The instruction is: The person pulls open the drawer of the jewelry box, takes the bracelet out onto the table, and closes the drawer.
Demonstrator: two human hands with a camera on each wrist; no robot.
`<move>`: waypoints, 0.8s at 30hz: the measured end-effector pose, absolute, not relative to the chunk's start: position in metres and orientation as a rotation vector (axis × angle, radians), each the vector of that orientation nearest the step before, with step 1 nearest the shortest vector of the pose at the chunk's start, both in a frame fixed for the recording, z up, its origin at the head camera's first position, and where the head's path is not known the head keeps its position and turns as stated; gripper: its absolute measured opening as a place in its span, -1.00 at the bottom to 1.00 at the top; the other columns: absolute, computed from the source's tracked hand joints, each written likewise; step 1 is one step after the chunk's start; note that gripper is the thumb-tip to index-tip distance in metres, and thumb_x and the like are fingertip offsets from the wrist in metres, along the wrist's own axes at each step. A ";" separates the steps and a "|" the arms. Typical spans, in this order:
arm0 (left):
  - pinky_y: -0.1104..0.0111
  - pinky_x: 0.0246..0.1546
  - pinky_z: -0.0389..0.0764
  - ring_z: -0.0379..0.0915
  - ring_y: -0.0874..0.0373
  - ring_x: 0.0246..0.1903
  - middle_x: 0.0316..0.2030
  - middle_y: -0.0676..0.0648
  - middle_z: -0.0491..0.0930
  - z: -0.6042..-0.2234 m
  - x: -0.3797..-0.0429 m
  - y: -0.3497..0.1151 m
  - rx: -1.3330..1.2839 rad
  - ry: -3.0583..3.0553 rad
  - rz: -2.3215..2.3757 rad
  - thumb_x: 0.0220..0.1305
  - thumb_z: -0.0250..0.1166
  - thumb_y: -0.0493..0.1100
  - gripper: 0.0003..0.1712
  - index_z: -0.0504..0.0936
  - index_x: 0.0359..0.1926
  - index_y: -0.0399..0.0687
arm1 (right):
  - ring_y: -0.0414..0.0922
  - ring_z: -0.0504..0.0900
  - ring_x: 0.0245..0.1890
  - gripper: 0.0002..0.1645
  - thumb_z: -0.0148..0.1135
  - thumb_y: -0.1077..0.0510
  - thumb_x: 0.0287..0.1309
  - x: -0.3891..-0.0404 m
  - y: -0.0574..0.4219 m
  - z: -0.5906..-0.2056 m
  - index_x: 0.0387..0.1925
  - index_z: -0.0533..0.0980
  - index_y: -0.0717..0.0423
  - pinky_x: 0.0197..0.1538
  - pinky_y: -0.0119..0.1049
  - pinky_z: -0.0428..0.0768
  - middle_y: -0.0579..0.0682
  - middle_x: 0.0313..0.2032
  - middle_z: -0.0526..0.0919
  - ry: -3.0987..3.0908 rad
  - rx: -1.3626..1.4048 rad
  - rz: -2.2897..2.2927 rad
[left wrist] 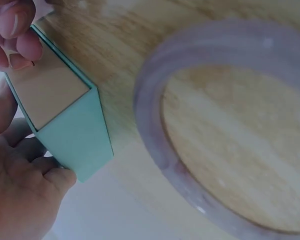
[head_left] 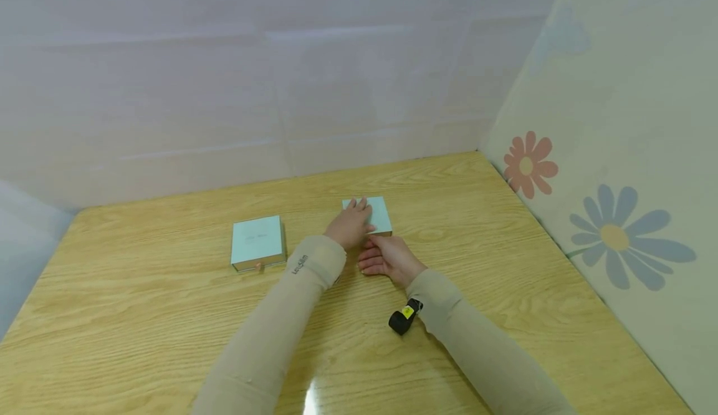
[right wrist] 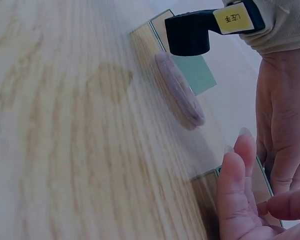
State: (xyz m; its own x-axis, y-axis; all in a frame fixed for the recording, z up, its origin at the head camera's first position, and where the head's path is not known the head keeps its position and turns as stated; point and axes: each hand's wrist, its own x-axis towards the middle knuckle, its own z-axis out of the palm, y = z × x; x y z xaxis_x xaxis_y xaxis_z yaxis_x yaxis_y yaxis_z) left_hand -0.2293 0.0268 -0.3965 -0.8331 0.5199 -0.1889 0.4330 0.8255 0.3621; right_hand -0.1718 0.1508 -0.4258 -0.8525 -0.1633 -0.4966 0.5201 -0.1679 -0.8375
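Observation:
My left hand (head_left: pixel 350 223) rests on the top of a mint-green box (head_left: pixel 381 214), its fingers spread over the lid. At the near side of that box, my right hand (head_left: pixel 394 262) pinches a small tab (left wrist: pixel 21 62) on the tan front (left wrist: pixel 57 92) between thumb and index finger. The tab is mostly hidden by the fingertips. A pale purple bangle (right wrist: pixel 180 90) lies on the table beneath my left wrist; the left arm mostly hides it in the head view.
A second mint-green box (head_left: pixel 257 240) stands to the left, with a small brownish tab (head_left: pixel 258 266) at its front. All of this is on a wood-grain table (head_left: pixel 157 315). A pale back wall (head_left: pixel 224 91) and a flower-printed right wall (head_left: pixel 634 153) border the table.

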 end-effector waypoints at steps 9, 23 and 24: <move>0.08 0.42 0.04 -0.20 -0.14 0.47 0.48 -0.24 -0.05 -0.399 -0.231 0.028 0.747 2.743 0.380 0.49 0.03 -0.02 -0.32 0.14 0.46 -0.28 | -0.16 0.65 -0.56 -0.60 -0.17 0.16 0.52 -0.175 0.149 -0.429 0.05 0.41 0.44 -0.44 -0.34 0.67 0.07 -0.47 0.60 1.626 0.398 -2.080; 0.09 0.41 0.05 -0.20 -0.12 0.47 0.48 -0.23 -0.06 -0.396 -0.229 0.028 0.741 2.745 0.332 0.50 0.01 -0.01 -0.32 0.12 0.47 -0.27 | -0.19 0.61 -0.64 -0.72 -0.23 0.23 0.49 -0.178 0.145 -0.435 -0.25 0.40 0.30 -0.52 -0.37 0.65 0.04 -0.56 0.58 1.584 0.420 -2.111; 0.09 0.41 0.05 -0.21 -0.12 0.47 0.48 -0.23 -0.06 -0.396 -0.229 0.027 0.744 2.745 0.330 0.50 0.00 -0.01 -0.32 0.12 0.47 -0.28 | -0.19 0.61 -0.65 -0.71 -0.23 0.24 0.49 -0.177 0.145 -0.436 -0.26 0.40 0.31 -0.53 -0.36 0.65 0.04 -0.56 0.58 1.588 0.419 -2.111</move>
